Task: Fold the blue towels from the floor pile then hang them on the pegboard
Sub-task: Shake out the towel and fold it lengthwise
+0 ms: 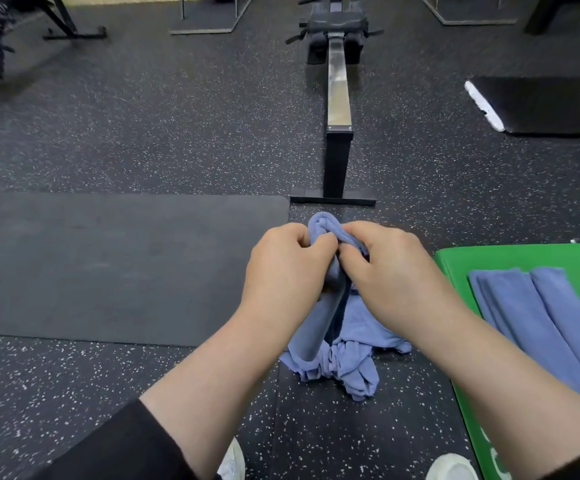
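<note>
Blue towel (326, 233) bunched between left hand (286, 263) and right hand (390, 265) — both pinch it, close together above the floor pile (344, 362). Its dangling tail could snag that pile — spoiling the fold.

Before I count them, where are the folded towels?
Head view, right side: the folded towels lie on the green mat, beside the right hand.
</note>
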### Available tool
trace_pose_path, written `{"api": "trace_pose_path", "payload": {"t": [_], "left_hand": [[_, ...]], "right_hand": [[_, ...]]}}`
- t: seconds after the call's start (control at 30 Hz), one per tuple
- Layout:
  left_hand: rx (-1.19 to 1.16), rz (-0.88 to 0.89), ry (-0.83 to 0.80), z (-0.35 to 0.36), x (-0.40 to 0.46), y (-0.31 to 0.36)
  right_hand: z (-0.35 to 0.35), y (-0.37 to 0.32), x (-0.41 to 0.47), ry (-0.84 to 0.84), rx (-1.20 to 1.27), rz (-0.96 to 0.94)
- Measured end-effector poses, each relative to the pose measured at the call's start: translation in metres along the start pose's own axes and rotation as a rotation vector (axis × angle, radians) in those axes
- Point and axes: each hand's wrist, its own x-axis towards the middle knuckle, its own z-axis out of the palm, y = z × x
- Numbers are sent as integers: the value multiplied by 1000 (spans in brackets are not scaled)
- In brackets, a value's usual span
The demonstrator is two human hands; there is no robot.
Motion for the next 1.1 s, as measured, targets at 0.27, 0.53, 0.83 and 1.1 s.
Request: {"api": "trace_pose_path", "payload": {"t": [0.27,0.53,0.83,1.1], "left_hand": [[-80,23,-89,-2,2,3],[-27,94,-14,-18,8,4],[-128,179,-39,-17,12,8],[-324,41,-152,-17,10,6]], "right_hand": [[-12,8,5,-217,370,-45],[-19,18,14,-55,261,34],[-17,28,12,-87,633,98],[-8,29,12,-131,658,55]]}}
